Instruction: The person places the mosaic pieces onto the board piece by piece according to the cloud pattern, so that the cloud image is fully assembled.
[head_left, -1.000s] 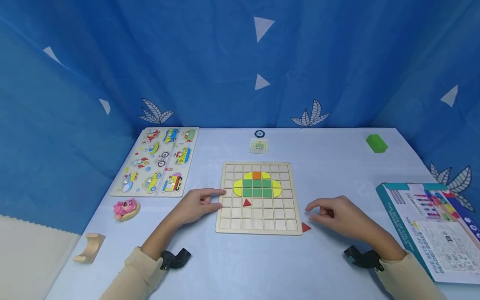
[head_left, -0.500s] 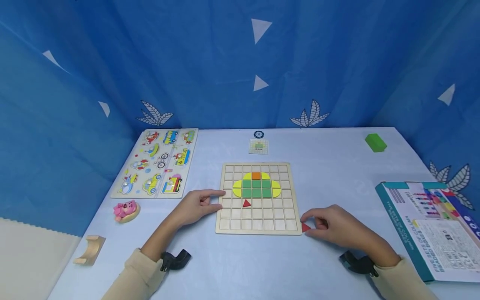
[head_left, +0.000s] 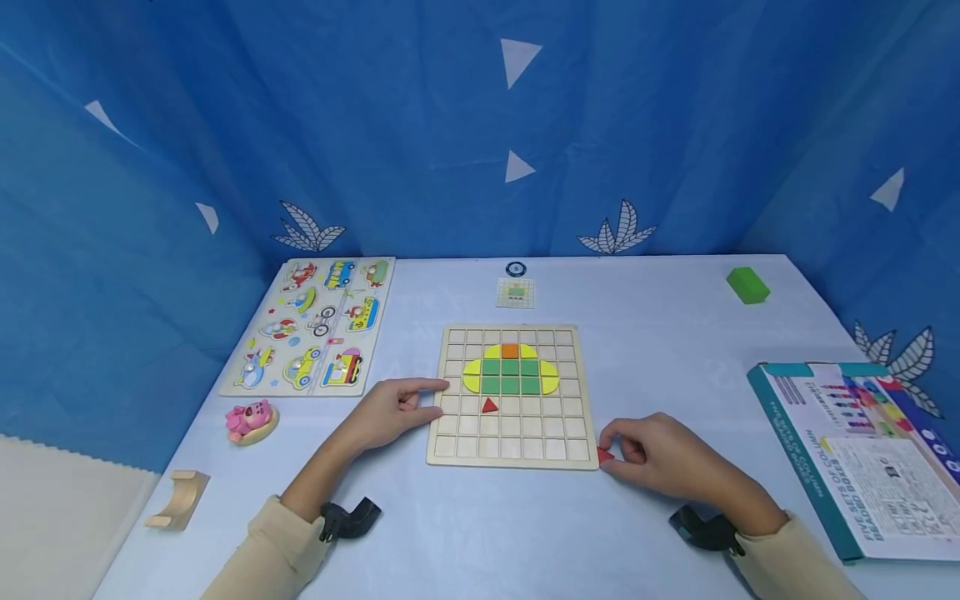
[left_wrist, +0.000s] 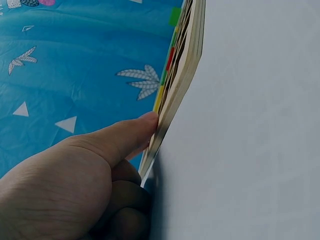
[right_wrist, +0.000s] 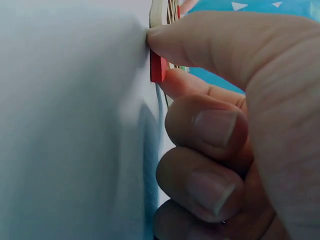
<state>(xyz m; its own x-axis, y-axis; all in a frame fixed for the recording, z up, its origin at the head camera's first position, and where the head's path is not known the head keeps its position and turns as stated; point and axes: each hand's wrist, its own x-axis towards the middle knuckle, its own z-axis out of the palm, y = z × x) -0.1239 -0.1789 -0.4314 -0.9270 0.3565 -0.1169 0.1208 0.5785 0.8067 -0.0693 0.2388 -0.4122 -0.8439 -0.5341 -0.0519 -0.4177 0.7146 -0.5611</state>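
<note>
A wooden grid board lies flat at the table's middle. Green squares, an orange square and yellow rounded pieces form a shape in its upper cells. One red triangle sits in a cell below them. My left hand touches the board's left edge with thumb and index fingertip set apart; the other fingers are curled under. At the lower right corner, my right hand pinches a second red triangle between thumb and index finger, close against the board's edge.
Behind the board lies a small pattern card. Left are a vehicle puzzle board, a pink bear figure and a curved wooden block. Right are a green block and a flat box.
My right hand has come down and left to the loose red triangle and now pinches it. My left hand stays at the board's left edge.
</note>
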